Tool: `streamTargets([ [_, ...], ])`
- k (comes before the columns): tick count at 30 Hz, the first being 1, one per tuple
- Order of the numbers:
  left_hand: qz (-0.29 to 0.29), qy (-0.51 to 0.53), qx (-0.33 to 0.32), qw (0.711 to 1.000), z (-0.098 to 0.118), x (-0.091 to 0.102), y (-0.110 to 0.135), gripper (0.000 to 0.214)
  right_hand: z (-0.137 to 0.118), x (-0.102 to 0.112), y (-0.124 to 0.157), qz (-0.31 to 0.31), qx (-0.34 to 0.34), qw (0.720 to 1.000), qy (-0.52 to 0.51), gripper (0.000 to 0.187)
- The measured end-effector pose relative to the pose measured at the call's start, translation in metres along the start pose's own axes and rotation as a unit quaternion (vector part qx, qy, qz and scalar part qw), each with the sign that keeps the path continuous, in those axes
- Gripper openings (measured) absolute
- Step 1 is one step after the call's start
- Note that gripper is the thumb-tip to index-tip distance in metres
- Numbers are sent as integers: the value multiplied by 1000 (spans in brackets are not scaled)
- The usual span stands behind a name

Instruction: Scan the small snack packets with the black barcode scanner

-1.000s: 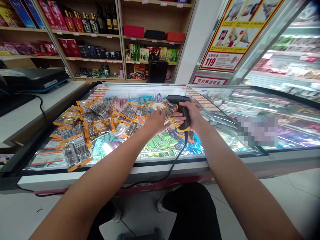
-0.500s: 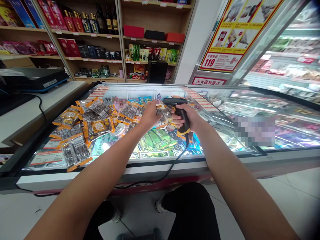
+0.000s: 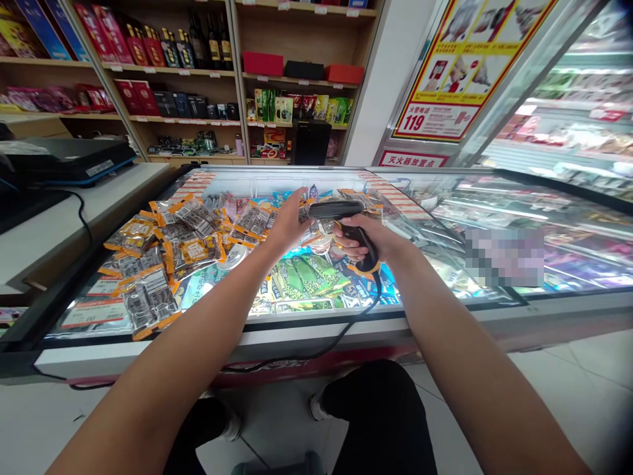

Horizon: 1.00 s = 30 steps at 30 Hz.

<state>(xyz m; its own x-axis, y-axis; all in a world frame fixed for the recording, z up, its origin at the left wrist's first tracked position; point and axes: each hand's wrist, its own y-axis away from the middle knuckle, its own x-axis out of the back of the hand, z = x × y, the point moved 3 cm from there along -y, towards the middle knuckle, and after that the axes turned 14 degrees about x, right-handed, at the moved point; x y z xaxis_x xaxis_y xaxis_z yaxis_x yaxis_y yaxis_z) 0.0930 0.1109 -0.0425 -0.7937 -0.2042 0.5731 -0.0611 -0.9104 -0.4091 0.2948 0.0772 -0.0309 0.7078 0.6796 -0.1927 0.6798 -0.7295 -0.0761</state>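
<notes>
My right hand is wrapped around the handle of a black and yellow barcode scanner, whose head points left. Its black cable runs down over the freezer's front edge. Just left of the scanner head, my left hand has its fingers stretched upward and the thumb apart, close to clear packets with orange edges; its far fingers are partly hidden. Many such snack packets lie heaped on the glass lid to the left. A few more packets lie beyond the scanner.
The glass-topped freezer holds green ice-cream packs under its lid. A counter with a black scale stands at the left. Shelves with bottles and boxes line the back. A fire-safety poster hangs right.
My left hand has shifted slightly left, and its fingers have straightened away from the thumb. The scanner's head has moved a little left and down, with the handle tilting more.
</notes>
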Motion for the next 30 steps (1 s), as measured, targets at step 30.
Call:
streamTargets([
  [30,-212,-286,36,934,47,-38,41,51,-25,36,6,195,254,906,-277,32],
])
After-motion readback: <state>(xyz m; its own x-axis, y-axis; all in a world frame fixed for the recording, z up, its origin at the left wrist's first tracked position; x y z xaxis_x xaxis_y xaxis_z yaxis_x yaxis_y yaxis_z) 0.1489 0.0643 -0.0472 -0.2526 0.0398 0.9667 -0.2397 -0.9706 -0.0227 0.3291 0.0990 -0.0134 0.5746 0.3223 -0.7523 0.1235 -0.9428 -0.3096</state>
